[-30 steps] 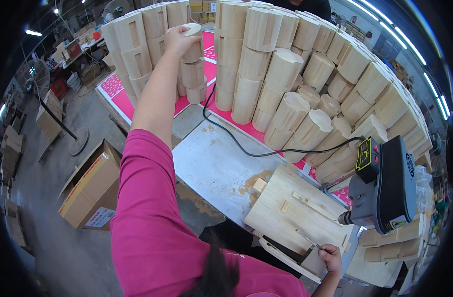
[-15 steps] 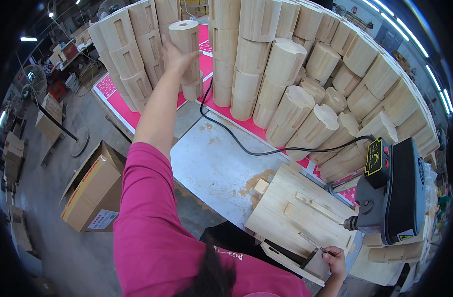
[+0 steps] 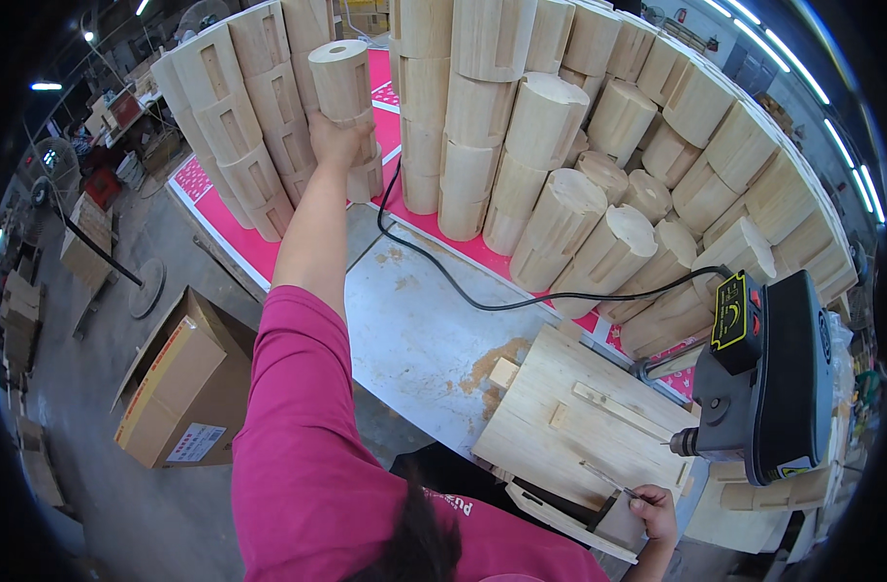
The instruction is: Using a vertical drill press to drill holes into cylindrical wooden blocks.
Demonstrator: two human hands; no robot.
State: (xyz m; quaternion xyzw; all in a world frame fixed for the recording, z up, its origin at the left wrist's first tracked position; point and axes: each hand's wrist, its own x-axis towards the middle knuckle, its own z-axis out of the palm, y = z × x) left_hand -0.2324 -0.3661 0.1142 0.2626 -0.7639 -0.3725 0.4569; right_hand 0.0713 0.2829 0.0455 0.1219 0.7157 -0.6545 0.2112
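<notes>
My left hand (image 3: 335,141) reaches far forward, fingers wrapped around a pale wooden cylinder in a short stack. On top of that stack sits a wooden cylinder (image 3: 338,82) with a round hole in its upper end. Near the lower right, my right hand (image 3: 654,514) is closed on a thin rod-like tool (image 3: 606,474), its kind too small to make out. The hand is at the near edge of a flat wooden board (image 3: 584,417) with strips fixed on it. Over the board's right side stands a black and grey bench drill (image 3: 768,378), its chuck facing the board.
Tall stacks of wooden cylinders (image 3: 482,116) curve along the back and right on pink sheeting (image 3: 235,242). A black cable (image 3: 443,262) crosses the pale tabletop (image 3: 414,339) to the drill. On the floor at left are a cardboard box (image 3: 181,388) and a fan stand (image 3: 147,288).
My left hand has moved down the short stack, from beside its top cylinder to a lower grip around it. My right hand stays in place with the thin tool.
</notes>
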